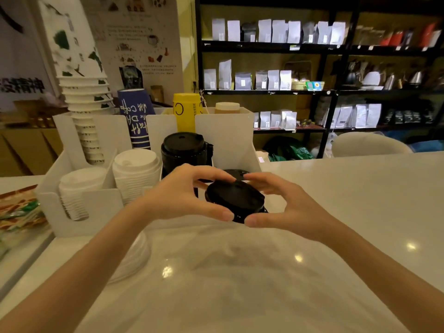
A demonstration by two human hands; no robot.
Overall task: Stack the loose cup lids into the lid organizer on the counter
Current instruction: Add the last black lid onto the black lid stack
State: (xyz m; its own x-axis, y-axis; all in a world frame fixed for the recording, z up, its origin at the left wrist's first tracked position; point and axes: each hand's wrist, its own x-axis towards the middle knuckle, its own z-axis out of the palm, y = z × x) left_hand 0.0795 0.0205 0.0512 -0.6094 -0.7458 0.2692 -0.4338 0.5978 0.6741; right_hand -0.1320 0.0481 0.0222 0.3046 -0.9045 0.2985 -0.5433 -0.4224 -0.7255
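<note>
A small stack of black cup lids [234, 200] is held between both hands just in front of the white lid organizer [101, 203]. My left hand [182, 193] grips its left side and my right hand [278, 200] grips its right side, thumbs at the near edge. Behind it, in the organizer's rightmost slot, lies another black lid [236, 173]. A tall stack of black lids [183, 150] fills the slot to the left. Two stacks of white lids [135, 174] [77, 188] fill the left slots. A loose white lid [134, 255] lies on the counter under my left forearm.
Paper cup stacks, white [84, 99], blue [137, 116] and yellow [186, 111], stand in the organizer's back row. Sachets [16, 210] lie at the far left. The pale counter [336, 212] stretches to the right. Dark shelves with bags [276, 80] stand behind.
</note>
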